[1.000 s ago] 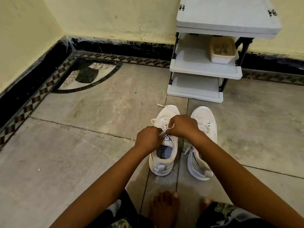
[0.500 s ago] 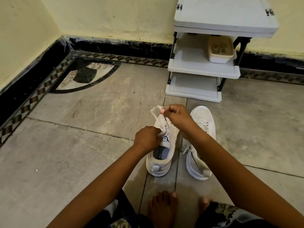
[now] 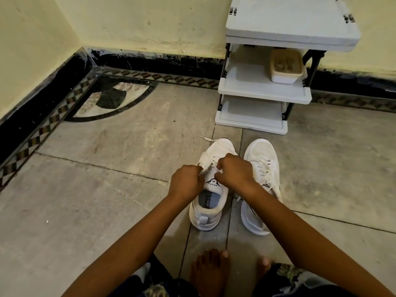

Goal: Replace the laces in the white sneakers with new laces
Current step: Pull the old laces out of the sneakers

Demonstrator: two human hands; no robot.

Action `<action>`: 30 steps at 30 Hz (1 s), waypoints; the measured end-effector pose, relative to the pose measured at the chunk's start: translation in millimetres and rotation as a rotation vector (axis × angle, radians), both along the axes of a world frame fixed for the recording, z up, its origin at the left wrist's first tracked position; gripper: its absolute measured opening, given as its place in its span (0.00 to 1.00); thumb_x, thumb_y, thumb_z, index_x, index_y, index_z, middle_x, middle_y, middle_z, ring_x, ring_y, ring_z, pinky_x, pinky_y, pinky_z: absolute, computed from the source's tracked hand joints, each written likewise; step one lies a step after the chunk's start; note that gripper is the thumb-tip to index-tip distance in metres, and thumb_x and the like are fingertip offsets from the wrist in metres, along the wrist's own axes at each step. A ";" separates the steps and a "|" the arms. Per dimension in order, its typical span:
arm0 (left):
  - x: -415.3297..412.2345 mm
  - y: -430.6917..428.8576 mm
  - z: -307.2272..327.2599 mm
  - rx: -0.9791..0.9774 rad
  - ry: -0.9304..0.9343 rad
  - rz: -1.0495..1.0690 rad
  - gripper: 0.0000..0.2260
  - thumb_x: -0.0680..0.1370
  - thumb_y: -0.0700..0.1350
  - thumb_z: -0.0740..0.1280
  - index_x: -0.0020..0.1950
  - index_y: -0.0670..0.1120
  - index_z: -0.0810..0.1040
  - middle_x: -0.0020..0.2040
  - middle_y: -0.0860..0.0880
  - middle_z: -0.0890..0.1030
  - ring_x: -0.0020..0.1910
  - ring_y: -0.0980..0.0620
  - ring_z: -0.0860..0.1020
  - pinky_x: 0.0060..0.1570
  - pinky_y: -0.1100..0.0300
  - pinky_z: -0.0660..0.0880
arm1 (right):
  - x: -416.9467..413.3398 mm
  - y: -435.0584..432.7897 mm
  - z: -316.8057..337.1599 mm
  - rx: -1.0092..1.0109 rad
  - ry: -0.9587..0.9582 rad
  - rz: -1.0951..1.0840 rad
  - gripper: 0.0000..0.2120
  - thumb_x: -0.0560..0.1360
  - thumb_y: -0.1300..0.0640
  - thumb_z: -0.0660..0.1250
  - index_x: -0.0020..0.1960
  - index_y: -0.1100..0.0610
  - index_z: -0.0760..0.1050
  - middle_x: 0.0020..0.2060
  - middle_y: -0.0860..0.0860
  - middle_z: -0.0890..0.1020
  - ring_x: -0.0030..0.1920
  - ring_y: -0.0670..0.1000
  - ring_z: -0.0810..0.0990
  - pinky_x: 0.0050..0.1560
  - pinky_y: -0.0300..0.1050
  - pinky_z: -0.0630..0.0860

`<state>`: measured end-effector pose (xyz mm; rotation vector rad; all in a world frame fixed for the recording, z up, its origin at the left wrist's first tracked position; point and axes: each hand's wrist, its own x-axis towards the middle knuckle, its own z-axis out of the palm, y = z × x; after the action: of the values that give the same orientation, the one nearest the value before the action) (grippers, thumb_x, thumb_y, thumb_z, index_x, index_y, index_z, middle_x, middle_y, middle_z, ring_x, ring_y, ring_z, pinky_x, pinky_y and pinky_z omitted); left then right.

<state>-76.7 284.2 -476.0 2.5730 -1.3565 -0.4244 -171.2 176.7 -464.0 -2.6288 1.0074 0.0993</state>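
Two white sneakers stand side by side on the floor, toes away from me. Over the tongue of the left sneaker [image 3: 209, 211] my left hand [image 3: 186, 181] pinches the shoe's left edge or its lace. My right hand [image 3: 234, 171] pinches the white lace [image 3: 206, 139] at the eyelets; the lace's free end trails past the toe. The right sneaker [image 3: 262, 159] stands untouched with its white lace threaded, and my right forearm hides its heel part.
A white three-tier shoe rack [image 3: 265, 91] stands against the far wall just beyond the sneakers, with a lidded tub [image 3: 286, 67] on its middle shelf. My bare feet [image 3: 211, 273] rest on the floor below the shoes. Grey tiled floor spreads left and right.
My right hand had lifted a lace end up and away over the toe, and it has come back down to the eyelets. The left hand stayed at the shoe's side.
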 end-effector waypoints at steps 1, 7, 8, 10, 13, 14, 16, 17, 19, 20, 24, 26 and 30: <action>-0.4 0.7 -1.0 -0.003 -0.007 0.008 0.09 0.78 0.44 0.60 0.47 0.40 0.77 0.46 0.40 0.81 0.45 0.40 0.78 0.37 0.58 0.66 | 1.1 -0.6 -1.1 -0.061 -0.012 0.012 0.12 0.73 0.52 0.65 0.52 0.56 0.80 0.51 0.54 0.79 0.52 0.56 0.77 0.43 0.43 0.69; -3.1 -1.5 -0.7 -0.007 -0.063 -0.078 0.19 0.78 0.43 0.58 0.70 0.50 0.68 0.57 0.45 0.78 0.52 0.43 0.78 0.45 0.53 0.73 | 2.5 0.4 -5.6 -0.194 -0.074 0.099 0.09 0.76 0.54 0.62 0.51 0.56 0.79 0.50 0.53 0.78 0.50 0.55 0.77 0.42 0.44 0.67; -3.1 -2.3 -0.7 0.013 -0.087 -0.108 0.20 0.78 0.42 0.58 0.70 0.52 0.68 0.57 0.46 0.78 0.52 0.43 0.78 0.44 0.54 0.73 | 3.3 0.2 -3.6 -0.143 -0.158 0.053 0.08 0.76 0.55 0.63 0.49 0.56 0.79 0.49 0.52 0.78 0.49 0.54 0.77 0.42 0.44 0.67; -1.5 -2.9 -0.3 0.058 -0.136 -0.136 0.20 0.77 0.42 0.58 0.68 0.53 0.69 0.54 0.45 0.79 0.50 0.43 0.78 0.40 0.57 0.69 | 8.5 -1.4 8.3 0.114 -0.438 -0.126 0.06 0.75 0.55 0.65 0.41 0.55 0.78 0.43 0.49 0.77 0.42 0.49 0.76 0.39 0.40 0.67; 1.4 -3.1 0.0 0.081 -0.155 -0.141 0.20 0.77 0.42 0.59 0.69 0.54 0.68 0.51 0.45 0.80 0.48 0.43 0.78 0.38 0.57 0.68 | 18.5 -12.1 35.2 0.661 -0.841 -0.311 0.05 0.75 0.60 0.68 0.40 0.58 0.77 0.35 0.49 0.78 0.36 0.45 0.74 0.38 0.33 0.70; 1.5 -2.7 0.0 0.083 -0.156 -0.142 0.21 0.77 0.43 0.59 0.69 0.54 0.68 0.51 0.46 0.80 0.48 0.44 0.78 0.39 0.57 0.68 | 19.0 -15.8 41.2 0.765 -0.883 -0.322 0.04 0.75 0.61 0.67 0.42 0.60 0.78 0.35 0.49 0.79 0.36 0.43 0.75 0.39 0.31 0.71; 1.7 -3.3 0.4 0.076 -0.148 -0.142 0.21 0.77 0.43 0.59 0.70 0.54 0.68 0.50 0.45 0.80 0.48 0.44 0.78 0.39 0.57 0.68 | 16.2 -21.5 43.0 0.832 -0.839 -0.318 0.05 0.75 0.61 0.68 0.45 0.64 0.79 0.37 0.52 0.80 0.36 0.41 0.76 0.40 0.31 0.72; 1.2 -4.2 0.6 0.071 -0.142 -0.140 0.20 0.77 0.44 0.59 0.69 0.54 0.68 0.50 0.44 0.80 0.48 0.43 0.78 0.38 0.57 0.67 | 13.6 -23.0 39.8 0.814 -0.772 -0.315 0.07 0.74 0.61 0.68 0.46 0.66 0.79 0.39 0.54 0.81 0.38 0.42 0.77 0.42 0.35 0.74; -0.7 -7.0 1.2 0.078 -0.143 -0.147 0.19 0.77 0.45 0.59 0.69 0.55 0.69 0.51 0.43 0.80 0.48 0.42 0.78 0.38 0.57 0.66 | 7.4 -26.4 25.8 0.685 -0.540 -0.236 0.09 0.73 0.60 0.70 0.50 0.65 0.80 0.47 0.58 0.83 0.46 0.49 0.79 0.52 0.45 0.75; -1.4 -7.9 1.3 0.087 -0.146 -0.151 0.19 0.77 0.45 0.59 0.68 0.55 0.69 0.51 0.43 0.80 0.48 0.42 0.78 0.38 0.57 0.66 | 4.2 -25.2 18.6 0.599 -0.365 -0.152 0.10 0.73 0.58 0.70 0.51 0.62 0.81 0.50 0.57 0.83 0.50 0.51 0.79 0.55 0.47 0.75; -3.4 -9.0 0.1 0.079 -0.163 -0.154 0.17 0.77 0.44 0.59 0.66 0.54 0.71 0.50 0.43 0.80 0.48 0.42 0.78 0.38 0.57 0.66 | -2.3 -17.4 2.9 0.376 -0.027 -0.011 0.13 0.71 0.49 0.69 0.54 0.52 0.80 0.53 0.52 0.79 0.55 0.53 0.77 0.51 0.44 0.72; -4.2 -8.1 0.0 0.074 -0.164 -0.162 0.17 0.77 0.44 0.59 0.66 0.53 0.71 0.51 0.43 0.80 0.49 0.42 0.78 0.38 0.57 0.65 | 0.6 -15.7 2.4 0.196 -0.011 0.006 0.11 0.70 0.48 0.68 0.51 0.50 0.80 0.53 0.51 0.78 0.54 0.54 0.76 0.46 0.43 0.70; -5.9 -7.8 0.4 0.086 -0.167 -0.171 0.17 0.78 0.44 0.58 0.66 0.53 0.70 0.51 0.43 0.80 0.48 0.42 0.78 0.39 0.57 0.66 | 12.0 -16.3 6.2 0.151 -0.041 -0.010 0.08 0.73 0.56 0.64 0.46 0.57 0.80 0.47 0.53 0.81 0.48 0.55 0.79 0.41 0.42 0.69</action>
<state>-82.6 276.5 -475.7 2.6218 -1.6585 -0.3068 -159.2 160.4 -457.9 -2.4785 0.9606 0.1136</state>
